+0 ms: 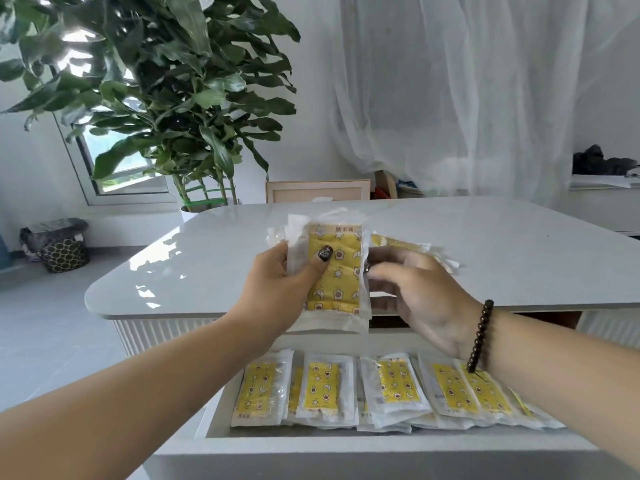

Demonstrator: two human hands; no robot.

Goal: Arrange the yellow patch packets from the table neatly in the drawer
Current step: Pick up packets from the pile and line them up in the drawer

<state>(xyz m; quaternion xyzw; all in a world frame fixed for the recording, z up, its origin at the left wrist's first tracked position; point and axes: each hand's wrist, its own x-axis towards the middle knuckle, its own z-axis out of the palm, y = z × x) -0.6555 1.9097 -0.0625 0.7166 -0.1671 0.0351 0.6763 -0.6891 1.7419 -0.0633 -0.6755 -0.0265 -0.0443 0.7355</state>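
White room, white table (450,258) with rounded corners, its drawer (311,445) pulled open toward the camera. Nearest: drawer front edge, then a row of yellow patch packets (323,388) lying flat inside in clear wrappers, side by side and partly overlapping, long sides running front to back. Right forearm crosses above the right end of the row; dark bead bracelet (479,337) on that wrist.

Above the drawer and the table's near edge, left hand (277,282) holds a stack of packets (337,271) upright, thumb pressed on the yellow face of the front one, fingers behind; grip closed on the stack. Right hand (419,292) at the stack's right edge, fingers curled, tips touching the wrapper edge; blurred, cannot tell whether it is pinching.

Behind the hands, a few more packets on the tabletop (398,242), mostly hidden by the right hand.

Farther back: chair back (317,190) at the far table edge, large leafy plant (166,91) at left, window behind it, patterned bin (62,252) on the floor, sheer curtain (485,98) at right
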